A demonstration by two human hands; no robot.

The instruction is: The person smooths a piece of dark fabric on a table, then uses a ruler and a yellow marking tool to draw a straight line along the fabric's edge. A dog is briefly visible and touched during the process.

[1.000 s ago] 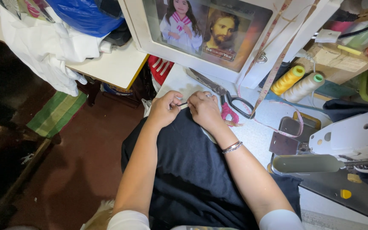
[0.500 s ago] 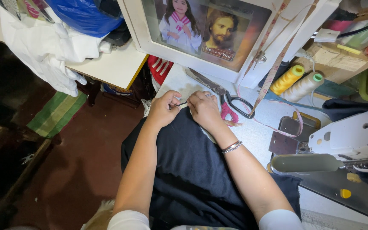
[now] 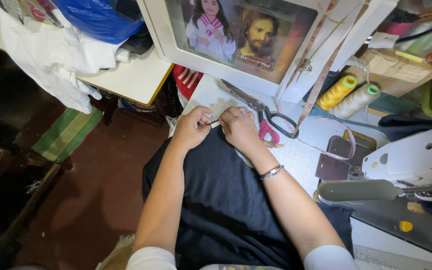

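Note:
My left hand (image 3: 192, 128) and my right hand (image 3: 239, 128) meet at the far edge of a black garment (image 3: 221, 200) spread over my lap and the white sewing table (image 3: 301, 155). Between the fingertips of both hands I pinch a small thin dark piece (image 3: 213, 122) at the fabric's edge; what it is I cannot tell. A bracelet sits on my right wrist. Large black-handled scissors (image 3: 266, 110) lie on the table just beyond my right hand, with a pink tuft of cloth (image 3: 267, 132) beside them.
A white sewing machine (image 3: 406, 160) stands at the right. Yellow and beige thread cones (image 3: 348, 95) lie behind it. A framed picture (image 3: 246, 35) leans at the back with a measuring tape (image 3: 318, 65) draped over it. White cloth (image 3: 51, 55) hangs at left over a red floor.

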